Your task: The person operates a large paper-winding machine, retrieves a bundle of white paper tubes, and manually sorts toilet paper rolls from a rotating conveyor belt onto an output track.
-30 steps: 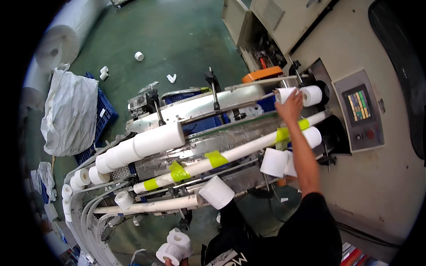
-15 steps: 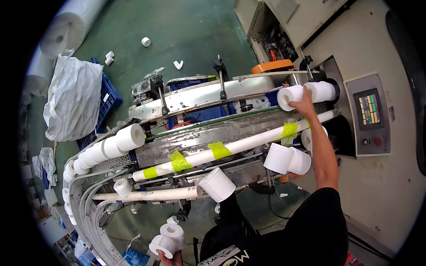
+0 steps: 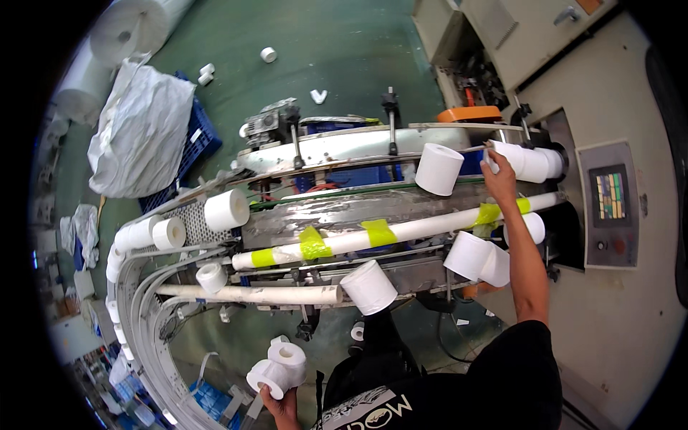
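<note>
1. From my remote seat, the right grip (image 3: pixel 500 178) meets the near end of a row of paper rolls (image 3: pixel 528 162); its fingertips are partly lost against the white, so I cannot tell whether it is closed on them.
2. I have the left grip (image 3: pixel 282 405) curled round a pair of paper rolls (image 3: pixel 268 375) above the floor, low in my view; most of its fingers are hidden beneath. Another small white piece peeks out behind that pair.
3. The right-hand row runs into a dark opening in the machine (image 3: pixel 659 287), where I lose its far end.
4. Just left of the right grip, a loose roll (image 3: pixel 438 170) stands tilted on the conveyor (image 3: pixel 344 208).
5. The right forearm partly covers a roll (image 3: pixel 532 229) beside the long white pipe (image 3: pixel 416 228); two more rolls (image 3: pixel 469 256) sit left of it.
6. Farther left, rolls follow a curved track (image 3: pixel 143 337), the distant ones too small to separate.
7. At upper left, huge paper reels (image 3: pixel 129 32) are cut off by the lens rim, and a white bag (image 3: pixel 140 132) hides part of a blue crate (image 3: pixel 203 136).
</note>
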Available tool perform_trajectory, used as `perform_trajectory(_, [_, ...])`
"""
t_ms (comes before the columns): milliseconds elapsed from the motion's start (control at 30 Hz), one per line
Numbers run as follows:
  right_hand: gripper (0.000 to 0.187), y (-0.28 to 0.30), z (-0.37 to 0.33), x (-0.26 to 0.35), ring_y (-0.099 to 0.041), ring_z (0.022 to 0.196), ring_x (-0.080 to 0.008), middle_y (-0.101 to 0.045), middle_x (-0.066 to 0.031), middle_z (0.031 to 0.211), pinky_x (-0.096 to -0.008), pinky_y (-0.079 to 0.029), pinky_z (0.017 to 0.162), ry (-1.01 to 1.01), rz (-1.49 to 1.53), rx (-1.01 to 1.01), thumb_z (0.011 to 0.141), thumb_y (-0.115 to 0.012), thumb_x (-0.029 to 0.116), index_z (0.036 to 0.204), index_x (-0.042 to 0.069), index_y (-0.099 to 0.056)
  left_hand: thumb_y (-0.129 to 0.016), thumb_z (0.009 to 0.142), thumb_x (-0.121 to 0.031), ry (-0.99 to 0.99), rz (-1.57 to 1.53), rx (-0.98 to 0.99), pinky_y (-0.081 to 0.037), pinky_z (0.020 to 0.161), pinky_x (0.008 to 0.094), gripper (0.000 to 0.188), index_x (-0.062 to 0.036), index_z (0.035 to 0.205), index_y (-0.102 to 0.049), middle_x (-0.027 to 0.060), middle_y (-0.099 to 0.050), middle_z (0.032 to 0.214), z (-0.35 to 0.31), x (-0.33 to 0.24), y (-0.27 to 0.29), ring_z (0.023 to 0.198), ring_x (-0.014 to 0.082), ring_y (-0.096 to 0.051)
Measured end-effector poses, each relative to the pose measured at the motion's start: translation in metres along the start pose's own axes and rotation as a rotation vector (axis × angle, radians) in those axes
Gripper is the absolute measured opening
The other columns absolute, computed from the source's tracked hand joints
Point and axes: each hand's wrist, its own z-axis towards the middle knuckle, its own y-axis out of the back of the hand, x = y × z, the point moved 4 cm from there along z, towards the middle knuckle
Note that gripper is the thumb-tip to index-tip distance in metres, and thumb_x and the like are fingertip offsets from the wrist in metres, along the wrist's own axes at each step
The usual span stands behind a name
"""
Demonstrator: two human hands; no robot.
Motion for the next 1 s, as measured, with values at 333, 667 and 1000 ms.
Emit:
perform_trajectory(333, [0.075,-0.113,-0.026,0.150,-0.054,0.121,-0.0323,-0.056,-0.0209,0.129,-0.0400,-0.041,0.103,0.100,0.205,0.665,0.074,-0.075,0.035,0.136,0.004,-0.047,-0.071,0.069,-0.034,-0.009,-0.083,-0.089,-0.031,0.106,0.0622,0.082,-0.0124,0.140,-0.037,0.0117,-0.048,0.138,-0.005,0.003,0.001,0.129,0.0363,-0.043])
perform_trajectory(667, [0.053,-0.175,-0.038,0.206,-0.060,0.110,-0.0334,-0.061,-0.0224,0.120,-0.0402,-0.044,0.097,0.099,0.385,0.509,0.087,-0.062,0.036,0.127,0.001,-0.055,-0.069,0.069,-0.032,-0.031,-0.143,-0.159,-0.033,0.106,0.0610,0.080,-0.0133,0.140,-0.038,0.0113,-0.048,0.138,-0.020,0.002,0.017,0.128,0.0362,-0.045])
perform_trajectory(1000, [0.077,-0.150,-0.041,0.234,-0.035,0.136,-0.0356,-0.038,-0.0253,0.144,-0.0466,-0.029,0.112,0.413,-0.156,0.294,0.078,-0.070,0.026,0.140,-0.005,-0.037,-0.055,0.087,-0.052,-0.049,-0.002,-0.173,-0.023,0.112,0.0601,0.068,-0.0100,0.139,-0.042,0.0127,-0.043,0.143,-0.027,0.008,0.002,0.136,0.0369,-0.034])
